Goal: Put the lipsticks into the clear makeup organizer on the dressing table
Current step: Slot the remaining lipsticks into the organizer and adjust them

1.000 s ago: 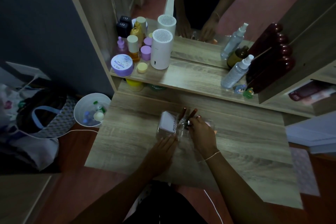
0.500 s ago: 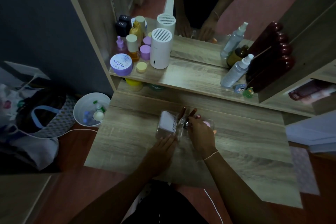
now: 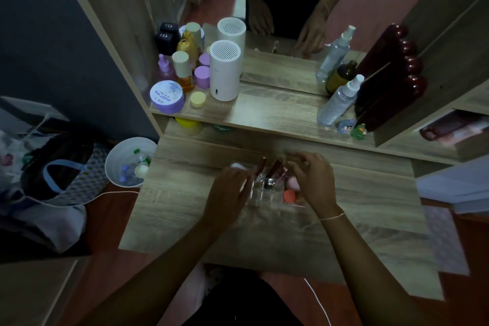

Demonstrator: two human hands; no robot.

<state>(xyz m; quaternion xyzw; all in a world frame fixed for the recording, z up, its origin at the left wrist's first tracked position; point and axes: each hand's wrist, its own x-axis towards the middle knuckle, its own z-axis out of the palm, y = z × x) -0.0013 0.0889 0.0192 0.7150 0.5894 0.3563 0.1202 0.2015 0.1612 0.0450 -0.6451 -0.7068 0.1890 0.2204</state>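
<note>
The clear makeup organizer (image 3: 264, 193) sits on the dressing table (image 3: 185, 209), towards its back middle. Two dark red lipsticks (image 3: 275, 168) stand in its rear slots, beside some silver-capped pieces. A pink and an orange sponge (image 3: 289, 195) lie in its right compartment. My left hand (image 3: 230, 192) grips the organizer's left end and covers most of a white box (image 3: 236, 166) there. My right hand (image 3: 315, 180) hovers at the organizer's right end with its fingers loosely curled and apart, holding nothing that I can see.
The shelf behind carries a white cylinder (image 3: 225, 71), purple jars (image 3: 166, 96), bottles and two spray bottles (image 3: 340, 100) against a mirror. A dark red roller set (image 3: 389, 79) leans at the right. On the floor at left are a white bin (image 3: 129, 161) and bags (image 3: 60, 174).
My right hand has moved right, off the lipsticks, uncovering the sponges. My left hand has moved forward from the near edge onto the organizer's left end, over the white box.
</note>
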